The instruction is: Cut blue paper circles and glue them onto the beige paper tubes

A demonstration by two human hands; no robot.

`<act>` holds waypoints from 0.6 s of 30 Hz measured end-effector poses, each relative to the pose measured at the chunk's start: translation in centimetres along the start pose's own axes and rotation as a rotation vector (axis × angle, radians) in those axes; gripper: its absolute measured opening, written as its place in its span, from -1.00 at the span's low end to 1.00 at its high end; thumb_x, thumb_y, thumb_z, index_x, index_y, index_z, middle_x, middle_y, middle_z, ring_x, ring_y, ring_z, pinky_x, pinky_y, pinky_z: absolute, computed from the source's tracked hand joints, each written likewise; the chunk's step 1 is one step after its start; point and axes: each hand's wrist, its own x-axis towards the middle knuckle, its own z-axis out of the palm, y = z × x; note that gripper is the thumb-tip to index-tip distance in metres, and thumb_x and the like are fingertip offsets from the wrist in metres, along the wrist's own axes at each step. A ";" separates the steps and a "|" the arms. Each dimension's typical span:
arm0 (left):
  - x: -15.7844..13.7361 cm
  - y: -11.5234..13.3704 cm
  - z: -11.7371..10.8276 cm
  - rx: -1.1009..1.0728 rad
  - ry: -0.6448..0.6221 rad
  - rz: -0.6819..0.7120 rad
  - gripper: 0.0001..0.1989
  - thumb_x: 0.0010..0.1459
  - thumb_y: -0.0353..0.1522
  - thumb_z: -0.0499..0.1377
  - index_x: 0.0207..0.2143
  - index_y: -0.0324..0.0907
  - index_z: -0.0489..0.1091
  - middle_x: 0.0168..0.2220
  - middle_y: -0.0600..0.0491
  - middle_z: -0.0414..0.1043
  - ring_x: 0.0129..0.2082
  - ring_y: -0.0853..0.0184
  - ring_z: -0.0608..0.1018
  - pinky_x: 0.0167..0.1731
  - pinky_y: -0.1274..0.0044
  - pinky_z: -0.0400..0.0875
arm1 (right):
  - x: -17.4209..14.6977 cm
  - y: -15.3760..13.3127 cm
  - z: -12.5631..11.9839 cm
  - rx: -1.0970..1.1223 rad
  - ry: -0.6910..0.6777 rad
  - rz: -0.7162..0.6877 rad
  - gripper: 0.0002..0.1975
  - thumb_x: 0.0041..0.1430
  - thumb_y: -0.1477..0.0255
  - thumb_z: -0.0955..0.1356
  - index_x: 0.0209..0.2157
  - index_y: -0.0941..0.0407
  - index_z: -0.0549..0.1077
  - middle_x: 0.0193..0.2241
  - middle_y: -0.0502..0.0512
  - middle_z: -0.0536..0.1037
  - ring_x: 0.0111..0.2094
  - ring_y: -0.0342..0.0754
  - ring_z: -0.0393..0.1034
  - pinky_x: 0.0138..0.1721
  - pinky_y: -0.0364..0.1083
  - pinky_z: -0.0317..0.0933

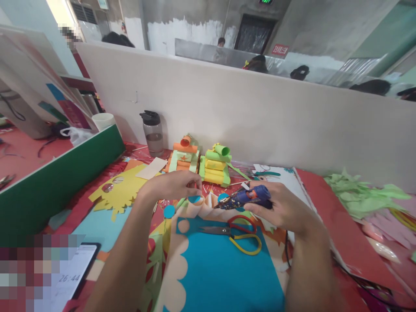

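My right hand (286, 206) is wrapped round a dark blue hot glue gun (256, 197). The gun's tip points left, at a row of curled cream paper rolls (195, 209). Just behind these rolls is my left hand (182, 184), its fingers bent down and drawn together; whatever they pinch is too small to make out. Small blue paper circles (169, 211) lie around the rolls. In front is a blue sheet (224, 273) with a scalloped cream paper border (177, 277). Scissors (224, 231) with red and yellow handles rest on the sheet, blades toward the left.
Two paper-roll models, one orange (184, 156) and one yellow-green (216, 164), stand behind my hands. Beyond are a water bottle (152, 134) and a white partition (227, 112). A phone (76, 277) lies at left; green crepe paper (354, 193) is heaped right. A black cable (287, 251) hangs by my right wrist.
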 end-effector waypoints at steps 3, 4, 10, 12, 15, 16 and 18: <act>0.0 0.0 0.0 0.006 -0.002 -0.005 -0.78 0.24 -0.20 0.06 -0.25 -0.12 0.41 -0.41 0.11 0.40 -0.46 0.37 0.38 -0.53 0.55 0.20 | 0.1 -0.1 0.2 -0.001 -0.008 -0.006 -0.70 0.25 0.18 0.35 -0.41 0.11 0.39 -0.49 0.03 0.48 -0.49 -0.10 0.30 -0.45 -0.14 0.11; 0.0 0.0 0.0 0.008 -0.002 -0.006 -0.79 0.24 -0.20 0.07 -0.25 -0.12 0.41 -0.41 0.11 0.40 -0.46 0.37 0.38 -0.53 0.55 0.20 | 0.2 -0.1 0.2 -0.005 -0.014 -0.004 -0.70 0.25 0.18 0.35 -0.41 0.12 0.39 -0.49 0.03 0.48 -0.49 -0.09 0.31 -0.44 -0.13 0.10; 0.0 -0.1 0.0 0.006 0.001 -0.012 -0.79 0.23 -0.20 0.08 -0.26 -0.12 0.40 -0.41 0.11 0.41 -0.45 0.37 0.40 -0.53 0.55 0.20 | 0.6 -0.4 0.3 -0.003 -0.049 0.031 -0.70 0.26 0.18 0.33 -0.43 0.11 0.36 -0.49 0.03 0.45 -0.47 -0.07 0.30 -0.45 -0.12 0.07; 0.0 -0.1 0.0 0.004 0.004 -0.011 -0.78 0.23 -0.19 0.08 -0.27 -0.12 0.40 -0.40 0.10 0.42 -0.45 0.37 0.40 -0.53 0.55 0.19 | 0.7 -0.4 0.4 0.003 -0.051 0.032 -0.69 0.26 0.18 0.34 -0.44 0.10 0.34 -0.49 0.03 0.45 -0.47 -0.07 0.29 -0.45 -0.13 0.07; -0.1 0.0 0.0 0.009 0.012 -0.009 -0.79 0.23 -0.20 0.08 -0.28 -0.12 0.40 -0.40 0.10 0.41 -0.46 0.37 0.39 -0.53 0.55 0.17 | 0.7 -0.3 0.6 0.007 -0.034 0.029 -0.70 0.25 0.18 0.34 -0.43 0.10 0.33 -0.49 0.02 0.44 -0.47 -0.08 0.28 -0.45 -0.14 0.07; -0.1 0.0 0.0 0.009 0.012 -0.009 -0.80 0.23 -0.21 0.08 -0.29 -0.13 0.39 -0.41 0.11 0.41 -0.46 0.37 0.38 -0.53 0.55 0.17 | 0.7 -0.3 0.7 0.006 -0.028 0.027 -0.70 0.25 0.18 0.35 -0.42 0.10 0.33 -0.49 0.01 0.44 -0.47 -0.08 0.28 -0.45 -0.14 0.07; -0.1 0.1 0.0 0.003 0.008 -0.010 -0.81 0.23 -0.22 0.08 -0.30 -0.13 0.39 -0.41 0.11 0.40 -0.46 0.37 0.39 -0.52 0.55 0.19 | 0.8 -0.2 0.8 0.000 -0.019 0.022 -0.72 0.25 0.19 0.35 -0.41 0.10 0.34 -0.49 0.01 0.44 -0.47 -0.08 0.28 -0.44 -0.14 0.08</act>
